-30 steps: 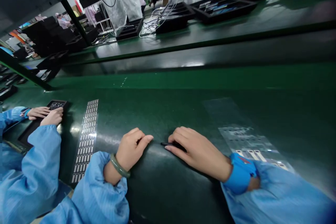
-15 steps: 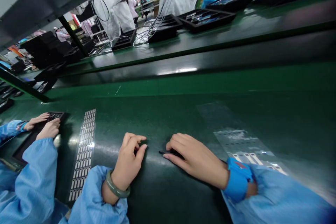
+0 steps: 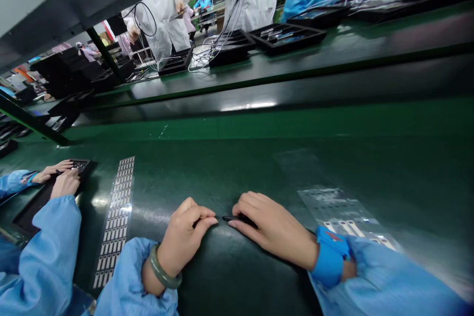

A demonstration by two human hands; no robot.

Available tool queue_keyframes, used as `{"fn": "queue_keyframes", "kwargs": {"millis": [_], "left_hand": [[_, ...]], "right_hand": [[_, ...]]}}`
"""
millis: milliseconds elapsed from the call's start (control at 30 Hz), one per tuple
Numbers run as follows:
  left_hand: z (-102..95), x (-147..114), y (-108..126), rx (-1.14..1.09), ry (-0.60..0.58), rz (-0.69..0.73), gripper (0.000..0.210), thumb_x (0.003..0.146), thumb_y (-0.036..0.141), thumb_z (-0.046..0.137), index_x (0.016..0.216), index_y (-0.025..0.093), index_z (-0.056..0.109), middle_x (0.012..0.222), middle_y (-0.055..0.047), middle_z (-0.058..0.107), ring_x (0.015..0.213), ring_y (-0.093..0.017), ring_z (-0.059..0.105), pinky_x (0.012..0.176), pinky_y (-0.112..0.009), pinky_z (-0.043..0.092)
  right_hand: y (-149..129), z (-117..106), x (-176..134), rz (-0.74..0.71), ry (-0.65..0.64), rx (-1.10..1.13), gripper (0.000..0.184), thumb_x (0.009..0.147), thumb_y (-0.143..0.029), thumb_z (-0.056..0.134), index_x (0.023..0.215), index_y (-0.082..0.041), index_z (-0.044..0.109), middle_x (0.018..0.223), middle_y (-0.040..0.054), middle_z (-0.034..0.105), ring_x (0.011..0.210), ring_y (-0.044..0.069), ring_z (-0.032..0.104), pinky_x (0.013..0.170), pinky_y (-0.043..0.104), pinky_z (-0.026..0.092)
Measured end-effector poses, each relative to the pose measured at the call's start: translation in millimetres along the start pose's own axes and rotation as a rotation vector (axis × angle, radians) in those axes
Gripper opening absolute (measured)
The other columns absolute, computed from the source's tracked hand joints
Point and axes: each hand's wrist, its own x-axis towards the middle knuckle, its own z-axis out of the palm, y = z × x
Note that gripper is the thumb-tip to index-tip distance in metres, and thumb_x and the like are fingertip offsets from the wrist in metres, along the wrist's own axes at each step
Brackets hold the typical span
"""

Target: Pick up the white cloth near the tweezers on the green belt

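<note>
One thin, glossy black strip [image 3: 237, 218] is pinned to the green desk [image 3: 259, 168] under the right hand [image 3: 274, 229], while the left hand [image 3: 188, 234] is curled shut, holding nothing.

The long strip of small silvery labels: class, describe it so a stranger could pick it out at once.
Start at the dark green work surface. Left of the person's left hand, the long strip of small silvery labels runs away from the camera. Unlike the clear film sheet on the right, its rows are dense and regular.

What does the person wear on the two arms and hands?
Both arms have loose light blue sleeves with gathered cuffs. The left hand is bare, with a green bangle on its wrist. The right hand is bare too, with a bright blue wrist strap bearing a small red mark.
</note>
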Motion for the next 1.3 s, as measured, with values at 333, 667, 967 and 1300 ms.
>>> {"fn": "queue_keyframes", "kwargs": {"millis": [333,667,967,1300], "left_hand": [[1.0,-3.1,5.6,0.042,-0.083,0.043,0.024,0.091,0.029,0.046,0.076,0.019,0.061,0.068,-0.001,0.057,0.065,-0.011,0.052,0.064,-0.024,0.041],[1.9,-2.2,7.6,0.077,-0.090,0.036,0.026,0.091,0.029,0.046,0.072,0.018,0.058,0.066,0.000,0.053,0.062,-0.010,0.048,0.060,-0.023,0.036],[2.8,-3.0,5.8,0.089,-0.058,0.017,0.024,0.091,0.028,0.046,0.074,0.017,0.059,0.067,0.000,0.053,0.063,-0.010,0.049,0.060,-0.022,0.035],[4.1,-3.6,4.8,0.088,-0.069,0.035,0.024,0.091,0.027,0.046,0.073,0.017,0.058,0.066,0.001,0.051,0.063,-0.009,0.048,0.061,-0.021,0.035]], "right_hand": [[-1.6,-1.4,-0.2,0.009,-0.030,0.011,0.019,0.090,-0.036,0.048,0.085,-0.020,0.056,0.084,0.0037,0.059,0.080,0.019,0.052,0.071,0.033,0.038],[-1.3,-0.2,-0.1,0.022,-0.042,0.016,0.019,0.090,-0.036,0.047,0.087,-0.019,0.056,0.085,0.0041,0.058,0.081,0.019,0.051,0.073,0.034,0.038],[-0.8,-1.0,0.3,0.013,-0.047,0.021,0.021,0.091,-0.037,0.046,0.087,-0.019,0.056,0.085,0.0040,0.058,0.081,0.019,0.051,0.073,0.034,0.038],[0.1,0.5,-0.6,0.011,-0.043,0.018,0.022,0.091,-0.037,0.046,0.087,-0.019,0.056,0.084,0.0036,0.057,0.081,0.019,0.051,0.072,0.034,0.037]]}}
